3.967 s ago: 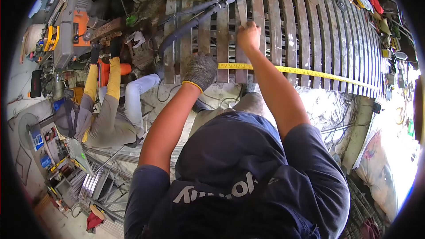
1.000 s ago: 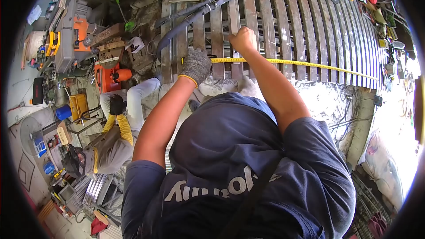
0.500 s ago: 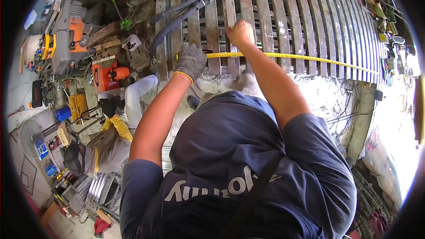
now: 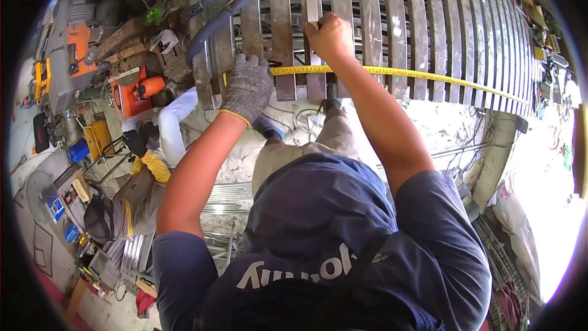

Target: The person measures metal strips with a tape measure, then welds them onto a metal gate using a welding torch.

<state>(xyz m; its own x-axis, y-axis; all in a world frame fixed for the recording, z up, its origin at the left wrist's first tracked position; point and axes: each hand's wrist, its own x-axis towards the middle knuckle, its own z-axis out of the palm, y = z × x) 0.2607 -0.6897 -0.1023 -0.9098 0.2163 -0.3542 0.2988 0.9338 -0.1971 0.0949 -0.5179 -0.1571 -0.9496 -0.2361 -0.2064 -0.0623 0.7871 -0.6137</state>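
My left hand [image 4: 247, 87], in a grey knit glove with a yellow cuff, is wrapped round a tape measure, its case mostly hidden under the fingers. From there the yellow tape blade [image 4: 422, 75] stretches right across the slatted metal bench [image 4: 370, 18], close to its near edge. Beyond the blade, my bare right hand [image 4: 331, 38] is closed, with thumb and fingertips at a long narrow bar [image 4: 313, 0] lying along the slats. Whatever those fingers may hold is too small to make out.
Black hose-like lengths [image 4: 236, 9] lie across the bench's left end. On the left, a person in yellow sleeves [image 4: 156, 167] crouches near orange machines [image 4: 149, 87]. Metal bars [image 4: 229, 195] lie on the floor, and cables [image 4: 468, 153] hang below the bench at right.
My view has shifted, so the bench and the left-hand clutter sit further left and my legs show more. Both hands keep their grips, and the tape stays stretched out.
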